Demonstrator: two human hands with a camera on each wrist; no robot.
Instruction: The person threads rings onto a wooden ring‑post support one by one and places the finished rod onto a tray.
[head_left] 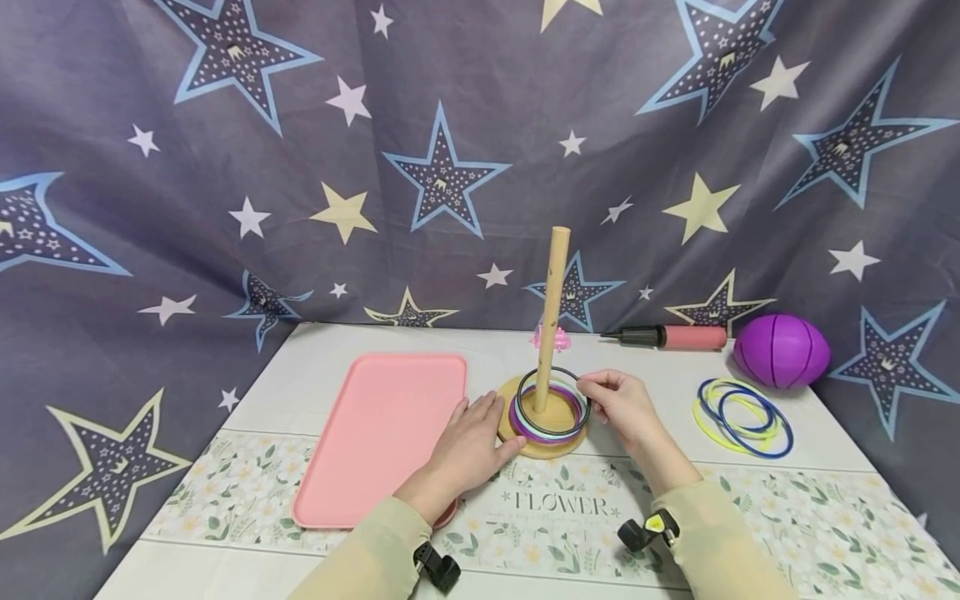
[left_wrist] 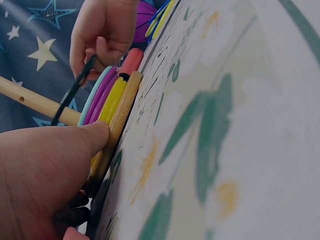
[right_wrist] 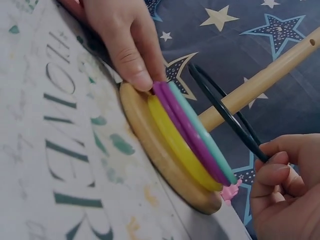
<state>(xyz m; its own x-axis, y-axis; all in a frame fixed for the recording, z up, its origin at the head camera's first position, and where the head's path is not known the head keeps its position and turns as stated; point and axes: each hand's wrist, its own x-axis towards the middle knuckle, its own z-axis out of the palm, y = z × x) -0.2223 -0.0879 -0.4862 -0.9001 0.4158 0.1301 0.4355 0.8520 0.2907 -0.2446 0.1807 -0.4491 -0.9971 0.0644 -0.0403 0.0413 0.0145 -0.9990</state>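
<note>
A wooden post (head_left: 555, 300) rises from a round wooden base (head_left: 555, 452). Stacked around its foot lie a yellow ring (right_wrist: 175, 142), purple rings (right_wrist: 187, 127) and a light teal ring (right_wrist: 202, 130) on top. My right hand (head_left: 622, 408) pinches a dark ring (right_wrist: 231, 120) at its right side between thumb and fingers. This ring encircles the post and hangs tilted above the stack. Against the left edge of the base rests my left hand (head_left: 468, 446), fingers extended, its thumb on the rim beside the rings.
A pink tray (head_left: 382, 433) lies left of the base, partly under my left forearm. To the right are loose yellow and blue rings (head_left: 787, 433), with a purple ball (head_left: 782, 350) behind them. A red and black hand pump (head_left: 693, 337) and a small pink object (head_left: 561, 340) sit along the back.
</note>
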